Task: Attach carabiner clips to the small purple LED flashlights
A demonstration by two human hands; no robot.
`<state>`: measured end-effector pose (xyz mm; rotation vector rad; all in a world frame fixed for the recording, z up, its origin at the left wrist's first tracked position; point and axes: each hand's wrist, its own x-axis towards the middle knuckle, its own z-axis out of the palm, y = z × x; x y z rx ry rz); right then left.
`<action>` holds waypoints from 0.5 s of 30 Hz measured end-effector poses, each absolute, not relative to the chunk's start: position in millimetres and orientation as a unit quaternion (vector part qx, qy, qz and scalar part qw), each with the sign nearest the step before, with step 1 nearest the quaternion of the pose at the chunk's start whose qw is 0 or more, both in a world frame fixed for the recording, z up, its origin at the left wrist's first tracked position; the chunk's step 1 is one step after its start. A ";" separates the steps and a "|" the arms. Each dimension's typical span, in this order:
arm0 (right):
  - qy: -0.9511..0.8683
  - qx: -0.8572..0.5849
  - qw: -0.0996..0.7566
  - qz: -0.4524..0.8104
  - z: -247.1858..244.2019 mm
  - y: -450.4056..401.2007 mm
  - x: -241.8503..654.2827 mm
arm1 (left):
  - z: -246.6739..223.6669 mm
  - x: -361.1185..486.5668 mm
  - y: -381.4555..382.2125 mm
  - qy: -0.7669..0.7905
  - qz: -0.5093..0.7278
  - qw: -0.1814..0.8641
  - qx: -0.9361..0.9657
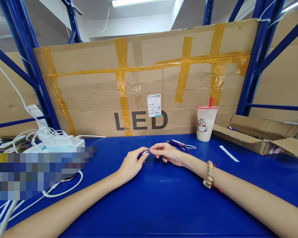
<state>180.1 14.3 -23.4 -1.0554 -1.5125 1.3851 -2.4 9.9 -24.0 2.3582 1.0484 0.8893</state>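
Head view: one blue-and-silver pen-like piece [144,153], twelve o'clock on surface [164,205]; left hand's [133,162] fingers clamped around barrel, apparently for steadiness; right hand's [167,152] fingers pinched on its two-o'clock tip, seemingly for finer control.

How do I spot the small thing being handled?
Find the blue table facing the cardboard wall. Toward its far side, the left hand and right hand meet at a slim blue-and-silver piece. Unlike the purple items lying nearby, it is held.

Blue item [143,153] in left fingers [141,160]
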 end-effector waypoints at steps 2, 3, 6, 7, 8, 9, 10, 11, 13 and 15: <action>-0.606 -0.420 0.402 0.543 -23.2 14.4 180.0 | -24.1 -2.4 9.8 0.371 0.314 0.201 0.850; -0.608 -0.421 0.400 0.541 -23.4 14.6 180.1 | -24.4 -2.4 9.9 0.369 0.313 0.199 0.852; -0.614 -0.419 0.400 0.536 -24.6 15.6 180.5 | -25.4 -2.4 10.5 0.367 0.310 0.198 0.855; -0.618 -0.417 0.400 0.534 -25.1 15.8 180.5 | -25.7 -2.4 10.7 0.367 0.310 0.198 0.855; -0.623 -0.413 0.400 0.530 -25.5 15.9 180.5 | -25.8 -2.4 10.8 0.366 0.309 0.198 0.855; -0.629 -0.410 0.400 0.525 -25.8 15.8 180.5 | -25.7 -2.5 10.9 0.366 0.308 0.199 0.855; -0.635 -0.408 0.400 0.520 -26.1 15.6 180.5 | -25.6 -2.5 10.8 0.366 0.306 0.199 0.856; -0.639 -0.408 0.399 0.515 -26.2 15.3 180.5 | -25.3 -2.6 10.7 0.365 0.304 0.199 0.857; -0.643 -0.411 0.399 0.507 -26.1 14.6 180.5 | -24.8 -2.7 10.4 0.358 0.299 0.198 0.862; -0.642 -0.415 0.401 0.504 -26.1 14.1 180.6 | -24.6 -2.8 10.3 0.345 0.297 0.196 0.868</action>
